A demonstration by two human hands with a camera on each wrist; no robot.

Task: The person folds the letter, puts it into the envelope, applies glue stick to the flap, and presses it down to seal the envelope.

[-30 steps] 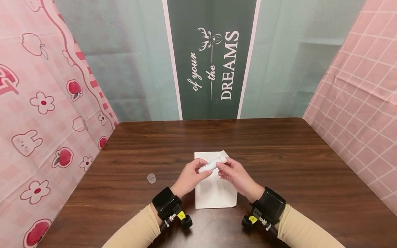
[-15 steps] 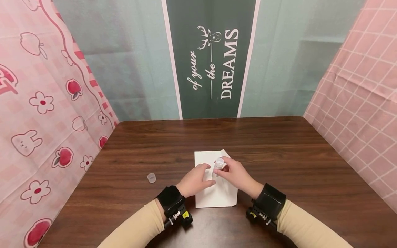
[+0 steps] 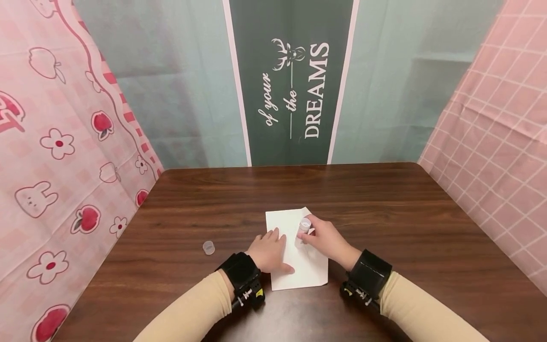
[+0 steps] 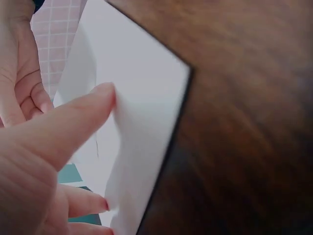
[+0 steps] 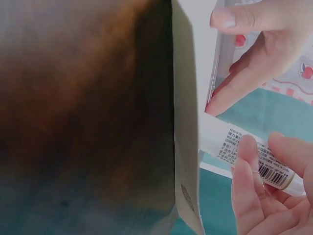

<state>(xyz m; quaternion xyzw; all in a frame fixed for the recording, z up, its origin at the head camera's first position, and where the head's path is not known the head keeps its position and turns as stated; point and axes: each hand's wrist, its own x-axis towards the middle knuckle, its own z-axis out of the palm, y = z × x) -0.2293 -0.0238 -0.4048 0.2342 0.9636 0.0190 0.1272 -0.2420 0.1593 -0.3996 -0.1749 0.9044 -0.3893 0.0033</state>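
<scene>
Smooth plastic tube [image 5: 225, 142], matt paper [image 3: 304, 267], glossy wood-grain table [image 3: 384, 209], cloth backdrop [image 3: 183, 104]

A dark brown wood-grain tabletop [image 3: 384, 213] is rounded at its far corners and streaked from side to side. On it, a white paper [image 3: 305, 266] is laid around the middle, and a small translucent cap [image 3: 208, 247] is placed to the left, apart from the paper.

Pink cloths [image 3: 85, 175] and teal fabric [image 3: 188, 114] border a wooden table [image 3: 384, 209].
</scene>
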